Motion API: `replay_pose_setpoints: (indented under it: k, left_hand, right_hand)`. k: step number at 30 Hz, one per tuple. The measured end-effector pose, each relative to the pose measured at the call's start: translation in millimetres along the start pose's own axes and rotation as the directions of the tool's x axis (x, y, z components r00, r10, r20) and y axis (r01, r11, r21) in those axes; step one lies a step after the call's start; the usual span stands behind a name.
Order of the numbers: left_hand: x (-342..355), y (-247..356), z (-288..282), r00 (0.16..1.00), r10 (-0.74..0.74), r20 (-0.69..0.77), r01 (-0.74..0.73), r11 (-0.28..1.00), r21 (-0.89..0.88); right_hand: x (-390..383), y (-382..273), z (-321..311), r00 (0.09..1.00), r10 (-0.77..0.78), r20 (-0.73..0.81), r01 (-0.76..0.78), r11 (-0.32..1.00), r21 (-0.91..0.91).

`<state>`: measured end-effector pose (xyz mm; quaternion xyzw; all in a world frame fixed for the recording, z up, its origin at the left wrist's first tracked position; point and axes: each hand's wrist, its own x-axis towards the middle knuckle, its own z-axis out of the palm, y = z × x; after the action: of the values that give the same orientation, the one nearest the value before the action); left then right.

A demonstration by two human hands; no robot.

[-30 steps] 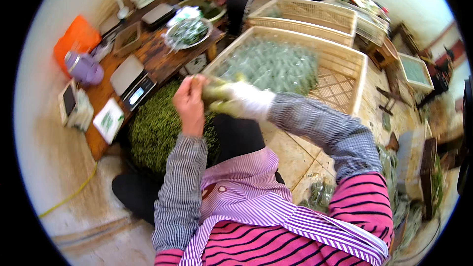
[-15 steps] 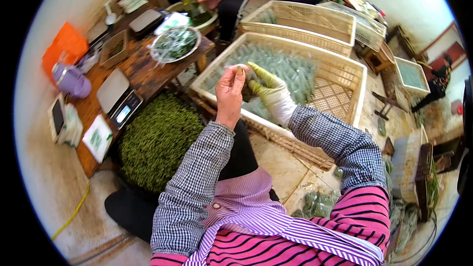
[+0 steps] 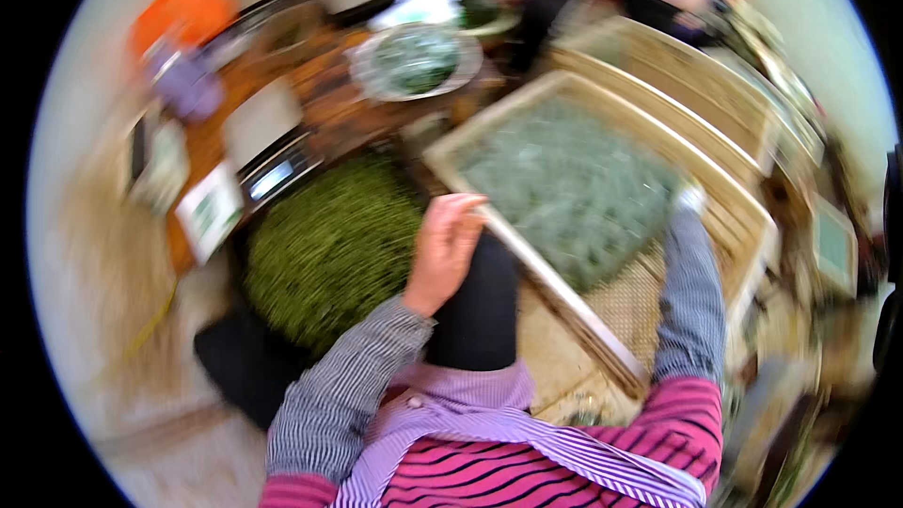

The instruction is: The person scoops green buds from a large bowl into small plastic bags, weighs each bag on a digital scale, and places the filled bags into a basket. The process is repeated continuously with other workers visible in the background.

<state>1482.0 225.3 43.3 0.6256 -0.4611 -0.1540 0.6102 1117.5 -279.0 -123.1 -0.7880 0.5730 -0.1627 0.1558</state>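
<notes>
The pale crate (image 3: pixel 623 309) is stretching beneath the right hand (image 3: pixel 689 198), its blurred greenish packets (image 3: pixel 564 179) lying mostly left of that hand. The green heap (image 3: pixel 329 259) is sitting left of the left hand (image 3: pixel 444 249), whose fingers are extending loosely; the right's grip I cannot tell.

Count: one green heap (image 3: pixel 334 254), one lit display (image 3: pixel 272 181), one purple jug (image 3: pixel 190 85), 1 orange bag (image 3: pixel 183 14), 2+ cream crates (image 3: pixel 625 306).
</notes>
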Motion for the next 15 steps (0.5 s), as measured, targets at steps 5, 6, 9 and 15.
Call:
replay_pose_setpoints:
  k: [5, 6, 9, 15]
  left_hand:
    - [-18.5, -15.7, -89.8, 0.989, -0.039, -0.145, 0.066, 0.979, 0.192]
    - [-24.4, -27.8, -118.7, 0.958, -0.037, -0.285, 0.101, 0.972, 0.213]
    - [-48.6, -42.8, -219.1, 0.730, 0.078, -0.679, 0.333, 0.827, 0.453]
    - [-60.1, -86.7, -340.6, 0.829, -0.077, -0.554, 0.559, 0.178, 0.810]
  right_hand:
    - [-42.4, 7.2, -54.7, 0.959, 0.260, 0.113, -0.277, 0.773, 0.570]
    - [-21.4, 40.4, -81.6, 0.988, 0.145, 0.055, -0.153, 0.856, 0.494]
    - [-9.0, -25.7, -84.2, 0.948, 0.147, -0.281, -0.107, 0.982, 0.155]
    - [-77.1, -192.3, -102.0, 0.971, -0.117, -0.208, 0.209, 0.836, 0.507]
